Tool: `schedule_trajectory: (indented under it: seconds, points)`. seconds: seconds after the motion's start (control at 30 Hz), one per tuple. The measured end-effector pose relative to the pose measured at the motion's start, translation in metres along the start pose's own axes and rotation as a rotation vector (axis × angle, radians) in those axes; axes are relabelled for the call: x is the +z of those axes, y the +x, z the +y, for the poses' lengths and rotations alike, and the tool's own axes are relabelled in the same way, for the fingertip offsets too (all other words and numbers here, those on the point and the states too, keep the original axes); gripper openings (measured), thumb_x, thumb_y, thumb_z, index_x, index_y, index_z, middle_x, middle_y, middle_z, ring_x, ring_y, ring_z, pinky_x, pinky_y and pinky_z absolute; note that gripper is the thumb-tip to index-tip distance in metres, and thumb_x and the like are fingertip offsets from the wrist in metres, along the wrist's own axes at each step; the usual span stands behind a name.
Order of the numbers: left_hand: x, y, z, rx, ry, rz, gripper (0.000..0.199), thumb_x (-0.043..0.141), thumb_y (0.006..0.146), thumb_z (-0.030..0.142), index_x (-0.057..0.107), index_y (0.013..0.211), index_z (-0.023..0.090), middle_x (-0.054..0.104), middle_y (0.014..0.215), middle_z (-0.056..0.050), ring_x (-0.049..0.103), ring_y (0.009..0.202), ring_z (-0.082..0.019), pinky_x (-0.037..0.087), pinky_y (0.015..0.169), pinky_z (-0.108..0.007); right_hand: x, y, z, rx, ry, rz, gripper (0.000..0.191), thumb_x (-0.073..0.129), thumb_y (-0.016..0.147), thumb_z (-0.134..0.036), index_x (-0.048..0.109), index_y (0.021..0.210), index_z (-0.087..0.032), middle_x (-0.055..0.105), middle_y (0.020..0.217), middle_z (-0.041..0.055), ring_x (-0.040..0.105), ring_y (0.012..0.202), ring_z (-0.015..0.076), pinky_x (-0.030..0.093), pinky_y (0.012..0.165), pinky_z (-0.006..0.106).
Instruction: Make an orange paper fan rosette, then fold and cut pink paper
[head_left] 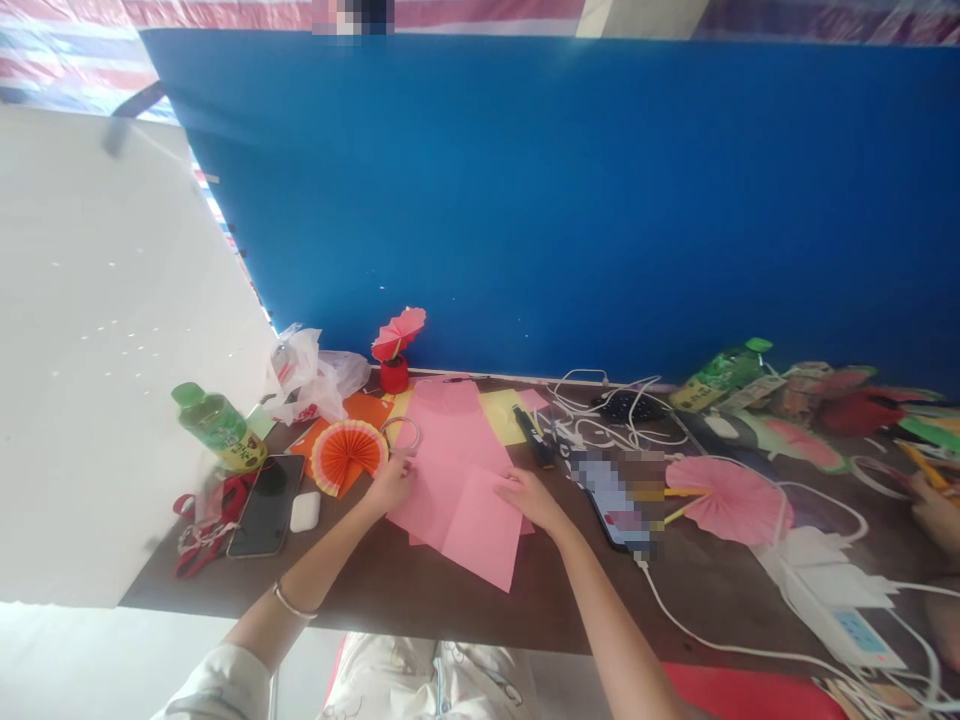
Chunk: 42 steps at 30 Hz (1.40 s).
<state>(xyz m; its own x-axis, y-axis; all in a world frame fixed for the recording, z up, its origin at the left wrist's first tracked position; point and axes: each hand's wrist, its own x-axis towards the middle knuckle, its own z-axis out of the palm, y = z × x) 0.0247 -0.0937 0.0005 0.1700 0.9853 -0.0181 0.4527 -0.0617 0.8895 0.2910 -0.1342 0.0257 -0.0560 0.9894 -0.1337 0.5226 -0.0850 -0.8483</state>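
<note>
On the dark table in front of me lies a sheet of pink paper (480, 535), set askew over other pink sheets (450, 420) and creased across its middle. My left hand (391, 488) has its fingers closed at the left edge of the paper. At its right edge, my right hand (531, 498) grips the sheet between thumb and fingers. Just beyond my left fingers is a thin grey ring (401, 432), perhaps a tape roll. Left of that hand lies a pleated orange paper fan (349, 455) with a yellow rim.
To the left are a green-capped bottle (217, 425), red scissors (206, 525), a dark phone (266, 505) and a white earphone case (304, 512). Right are a black stapler-like tool (532, 438), a lit phone (611, 500), a pink fan (731, 500), cables, a power strip (855, 635) and another person's hand (937, 505).
</note>
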Motion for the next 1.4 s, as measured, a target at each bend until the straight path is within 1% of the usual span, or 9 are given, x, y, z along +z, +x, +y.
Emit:
schedule_trajectory:
  seconds: [0.07, 0.13, 0.23, 0.37, 0.5, 0.6, 0.67, 0.97, 1.4]
  points:
    - [0.006, -0.004, 0.006, 0.061, 0.096, 0.027, 0.05, 0.052, 0.071, 0.017, 0.043, 0.12, 0.016, 0.055, 0.107, -0.011, 0.053, 0.1, -0.023, 0.042, 0.087, -0.04, 0.003, 0.004, 0.003, -0.029, -0.022, 0.008, 0.02, 0.057, 0.068, -0.035, 0.057, 0.066, -0.015, 0.056, 0.068, -0.0002, 0.052, 0.07, 0.0164, 0.038, 0.066, 0.026]
    - [0.012, -0.007, 0.017, 0.175, 0.225, 0.06, 0.056, 0.053, 0.071, 0.017, 0.038, 0.126, 0.016, 0.041, 0.131, -0.015, 0.033, 0.125, -0.029, 0.028, 0.101, -0.047, 0.006, 0.005, 0.004, -0.074, -0.018, -0.007, 0.021, 0.054, 0.071, -0.036, 0.058, 0.07, -0.015, 0.058, 0.071, 0.0003, 0.053, 0.073, 0.0168, 0.039, 0.068, 0.026]
    - [0.019, -0.004, 0.038, 0.406, 0.507, -0.034, 0.048, 0.046, 0.079, 0.02, 0.039, 0.127, 0.019, 0.039, 0.137, -0.011, 0.023, 0.132, -0.028, 0.011, 0.107, -0.053, 0.006, 0.004, 0.002, -0.168, -0.017, -0.013, 0.024, 0.05, 0.076, -0.038, 0.058, 0.073, -0.016, 0.058, 0.074, 0.0004, 0.054, 0.075, 0.0165, 0.04, 0.071, 0.026]
    - [0.025, 0.009, 0.055, 0.393, 0.602, -0.182, 0.035, 0.045, 0.082, 0.029, 0.054, 0.115, 0.02, 0.06, 0.113, -0.009, 0.041, 0.121, -0.029, 0.017, 0.103, -0.056, 0.0, 0.003, 0.001, -0.221, -0.033, -0.01, 0.024, 0.051, 0.078, -0.038, 0.058, 0.074, -0.016, 0.06, 0.075, 0.0014, 0.056, 0.077, 0.017, 0.042, 0.074, 0.027]
    - [0.029, 0.019, 0.057, 0.314, 0.49, -0.319, 0.028, 0.038, 0.084, 0.025, 0.064, 0.092, 0.019, 0.067, 0.088, -0.006, 0.059, 0.091, -0.023, 0.034, 0.095, -0.046, -0.003, 0.004, 0.002, -0.246, -0.199, 0.09, 0.021, 0.051, 0.077, -0.032, 0.062, 0.085, -0.017, 0.063, 0.086, 0.0046, 0.058, 0.084, 0.0196, 0.044, 0.079, 0.032]
    - [0.029, 0.02, 0.056, 0.34, 0.39, -0.331, 0.028, 0.037, 0.083, 0.021, 0.064, 0.089, 0.016, 0.066, 0.087, -0.006, 0.06, 0.084, -0.02, 0.042, 0.084, -0.036, 0.0, 0.006, -0.006, -0.323, -0.37, 0.2, 0.029, 0.054, 0.076, -0.027, 0.061, 0.102, -0.019, 0.061, 0.106, 0.0091, 0.055, 0.1, 0.0237, 0.041, 0.089, 0.039]
    - [0.028, 0.02, 0.057, 0.359, 0.325, -0.35, 0.027, 0.038, 0.081, 0.019, 0.064, 0.087, 0.015, 0.066, 0.085, -0.006, 0.06, 0.079, -0.018, 0.044, 0.078, -0.031, 0.003, 0.007, -0.017, -0.39, -0.404, 0.192, 0.03, 0.053, 0.078, -0.027, 0.06, 0.107, -0.021, 0.06, 0.112, 0.0091, 0.052, 0.107, 0.0244, 0.039, 0.092, 0.042]
    - [0.019, 0.017, 0.071, 0.378, 0.25, -0.317, 0.026, 0.039, 0.082, 0.024, 0.064, 0.083, 0.016, 0.066, 0.078, -0.003, 0.058, 0.072, -0.015, 0.043, 0.068, -0.025, 0.011, 0.01, -0.045, -0.335, -0.023, 0.036, 0.02, 0.051, 0.081, -0.033, 0.065, 0.086, -0.02, 0.068, 0.089, 0.0058, 0.063, 0.083, 0.0187, 0.049, 0.077, 0.032]
    - [0.021, 0.017, 0.068, 0.352, 0.114, -0.333, 0.027, 0.041, 0.081, 0.023, 0.067, 0.078, 0.015, 0.069, 0.081, -0.002, 0.059, 0.075, -0.014, 0.043, 0.072, -0.023, 0.013, 0.006, -0.048, -0.445, -0.253, 0.077, 0.023, 0.043, 0.086, -0.034, 0.062, 0.081, -0.021, 0.062, 0.082, 0.004, 0.056, 0.078, 0.0177, 0.043, 0.076, 0.032]
